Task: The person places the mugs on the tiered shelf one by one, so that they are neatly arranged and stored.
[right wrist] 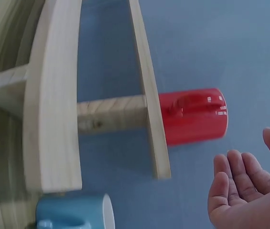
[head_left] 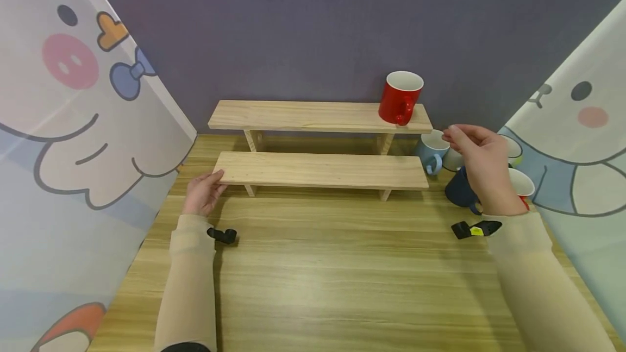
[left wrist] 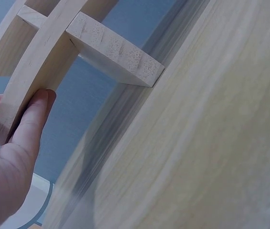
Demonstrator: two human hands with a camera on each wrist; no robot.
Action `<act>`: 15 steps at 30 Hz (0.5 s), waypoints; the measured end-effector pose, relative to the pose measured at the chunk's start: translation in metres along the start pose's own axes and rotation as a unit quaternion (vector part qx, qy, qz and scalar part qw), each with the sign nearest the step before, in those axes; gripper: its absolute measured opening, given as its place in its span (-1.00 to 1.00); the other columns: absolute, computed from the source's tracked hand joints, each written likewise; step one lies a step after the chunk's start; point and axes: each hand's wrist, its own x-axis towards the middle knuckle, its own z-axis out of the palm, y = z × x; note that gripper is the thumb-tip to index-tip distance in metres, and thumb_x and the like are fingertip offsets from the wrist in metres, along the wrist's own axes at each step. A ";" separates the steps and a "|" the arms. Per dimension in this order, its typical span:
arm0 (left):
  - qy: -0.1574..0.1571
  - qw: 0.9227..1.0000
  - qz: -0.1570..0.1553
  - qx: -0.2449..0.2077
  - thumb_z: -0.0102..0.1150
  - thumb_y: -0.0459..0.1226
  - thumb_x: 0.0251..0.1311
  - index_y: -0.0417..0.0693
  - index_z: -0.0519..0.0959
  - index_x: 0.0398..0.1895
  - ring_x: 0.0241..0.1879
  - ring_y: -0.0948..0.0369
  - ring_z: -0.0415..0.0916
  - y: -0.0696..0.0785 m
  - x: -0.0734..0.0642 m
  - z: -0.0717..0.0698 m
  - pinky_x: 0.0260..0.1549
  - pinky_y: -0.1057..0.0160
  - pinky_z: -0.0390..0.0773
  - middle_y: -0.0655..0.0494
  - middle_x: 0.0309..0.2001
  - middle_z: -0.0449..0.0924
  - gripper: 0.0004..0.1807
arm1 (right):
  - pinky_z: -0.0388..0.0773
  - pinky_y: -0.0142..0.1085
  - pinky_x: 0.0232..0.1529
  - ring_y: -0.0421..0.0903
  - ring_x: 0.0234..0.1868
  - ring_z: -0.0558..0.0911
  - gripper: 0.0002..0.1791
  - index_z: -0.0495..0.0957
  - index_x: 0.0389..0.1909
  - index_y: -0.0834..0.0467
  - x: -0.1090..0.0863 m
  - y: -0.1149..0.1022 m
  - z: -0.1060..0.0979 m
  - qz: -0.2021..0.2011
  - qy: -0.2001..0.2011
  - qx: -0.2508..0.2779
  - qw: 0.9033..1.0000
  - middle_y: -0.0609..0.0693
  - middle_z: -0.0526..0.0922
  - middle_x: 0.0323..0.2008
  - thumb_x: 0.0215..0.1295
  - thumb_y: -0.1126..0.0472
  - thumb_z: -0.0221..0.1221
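A two-tier wooden shelf stands against the back wall. My left hand grips the left end of its lower board, with the thumb on one face and fingers on the other in the left wrist view. On the right end of the upper board sits a red mug, upright, its handle toward me. My right hand hovers in the air to the right of the shelf, fingers loosely bent and holding nothing. In the right wrist view, that hand's fingers are apart from the red mug.
Several mugs cluster on the table right of the shelf, partly hidden by my right hand: a light blue mug, a dark blue mug and white-lined ones such as the mug at the right. Cartoon-printed panels border both sides of the wooden tabletop.
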 end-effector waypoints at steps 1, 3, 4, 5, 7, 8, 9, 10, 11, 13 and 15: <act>0.000 1.000 0.001 0.000 0.20 -0.45 0.42 -0.39 0.37 0.13 -0.30 0.20 0.69 0.000 0.000 0.000 -0.24 0.38 0.70 -0.05 -0.25 0.66 -0.67 | 0.55 -0.50 -0.06 -0.15 -0.07 0.66 -0.63 0.64 0.04 0.33 -0.003 0.000 -0.005 -0.005 -0.002 0.001 1.000 -0.03 0.73 -0.15 0.39 0.13 0.34; -0.001 1.000 0.002 0.000 0.21 -0.45 0.41 -0.39 0.37 0.11 -0.30 0.20 0.69 0.000 0.000 0.000 -0.25 0.38 0.70 -0.05 -0.25 0.65 -0.68 | 0.55 -0.50 -0.07 -0.17 -0.08 0.67 -0.63 0.64 0.04 0.35 -0.007 0.001 -0.013 -0.010 -0.003 -0.001 1.000 -0.05 0.74 -0.16 0.40 0.15 0.33; -0.001 1.000 0.002 0.002 0.21 -0.44 0.41 -0.39 0.38 0.11 -0.30 0.20 0.69 0.000 -0.001 0.000 -0.25 0.38 0.70 -0.05 -0.25 0.65 -0.69 | 0.55 -0.50 -0.07 -0.17 -0.08 0.68 -0.62 0.63 0.05 0.38 -0.010 0.002 -0.018 -0.011 -0.004 0.006 1.000 -0.04 0.75 -0.16 0.40 0.17 0.34; -0.001 1.000 0.003 0.003 0.21 -0.44 0.41 -0.39 0.38 0.10 -0.31 0.20 0.68 0.000 -0.001 0.000 -0.26 0.38 0.70 -0.04 -0.25 0.64 -0.68 | 0.55 -0.51 -0.07 -0.18 -0.08 0.68 -0.61 0.62 0.07 0.40 -0.012 0.003 -0.022 -0.012 -0.004 0.001 1.000 -0.05 0.75 -0.15 0.40 0.18 0.33; -0.002 1.000 0.002 0.003 0.22 -0.44 0.41 -0.40 0.36 0.13 -0.30 0.21 0.68 0.000 -0.001 0.000 -0.26 0.39 0.70 -0.04 -0.25 0.64 -0.65 | 0.55 -0.52 -0.07 -0.18 -0.08 0.69 -0.58 0.60 0.09 0.44 -0.017 0.004 -0.029 -0.009 -0.003 0.001 1.000 -0.04 0.75 -0.14 0.40 0.19 0.33; -0.003 1.000 0.002 0.002 0.22 -0.44 0.41 -0.42 0.34 0.17 -0.30 0.20 0.68 0.000 -0.001 0.000 -0.25 0.38 0.70 -0.04 -0.25 0.64 -0.62 | 0.55 -0.51 -0.07 -0.18 -0.08 0.68 -0.57 0.59 0.09 0.44 -0.019 0.005 -0.033 -0.006 -0.002 -0.001 1.000 -0.04 0.75 -0.14 0.40 0.18 0.33; -0.005 1.000 0.002 0.004 0.22 -0.43 0.41 -0.44 0.32 0.22 -0.29 0.21 0.68 0.000 -0.002 0.000 -0.23 0.38 0.69 -0.04 -0.24 0.64 -0.57 | 0.55 -0.52 -0.07 -0.18 -0.08 0.68 -0.57 0.60 0.09 0.43 -0.022 0.006 -0.036 -0.001 0.000 -0.004 1.000 -0.04 0.74 -0.13 0.40 0.18 0.33; -0.006 1.000 0.002 0.006 0.21 -0.43 0.42 -0.46 0.28 0.27 -0.28 0.21 0.68 0.000 -0.002 0.000 -0.22 0.39 0.69 -0.04 -0.23 0.63 -0.52 | 0.54 -0.52 -0.06 -0.18 -0.07 0.68 -0.57 0.59 0.10 0.43 -0.024 0.008 -0.040 0.001 0.001 -0.009 1.000 -0.04 0.74 -0.13 0.40 0.17 0.33; -0.007 1.000 0.002 0.007 0.21 -0.43 0.42 -0.48 0.24 0.33 -0.28 0.21 0.68 0.001 -0.002 0.001 -0.20 0.39 0.68 -0.04 -0.23 0.63 -0.46 | 0.54 -0.53 -0.06 -0.18 -0.07 0.67 -0.58 0.60 0.10 0.41 -0.026 0.009 -0.043 0.004 0.004 -0.014 1.000 -0.04 0.73 -0.13 0.40 0.17 0.32; -0.009 1.000 -0.001 0.007 0.19 -0.42 0.43 -0.51 0.12 0.44 -0.24 0.21 0.69 0.001 -0.003 0.001 -0.13 0.39 0.66 -0.04 -0.20 0.63 -0.34 | 0.53 -0.52 -0.07 -0.17 -0.08 0.66 -0.61 0.62 0.08 0.39 -0.030 0.012 -0.049 0.010 0.018 -0.017 1.000 -0.04 0.73 -0.16 0.39 0.18 0.33; -0.007 1.000 -0.005 0.006 0.18 -0.42 0.45 -0.50 0.03 0.51 -0.22 0.22 0.69 0.002 -0.004 0.002 -0.07 0.38 0.63 -0.04 -0.19 0.63 -0.27 | 0.52 -0.53 -0.10 -0.17 -0.09 0.65 -0.62 0.64 0.08 0.35 -0.034 0.016 -0.056 0.012 0.032 -0.046 0.998 -0.07 0.74 -0.18 0.40 0.17 0.33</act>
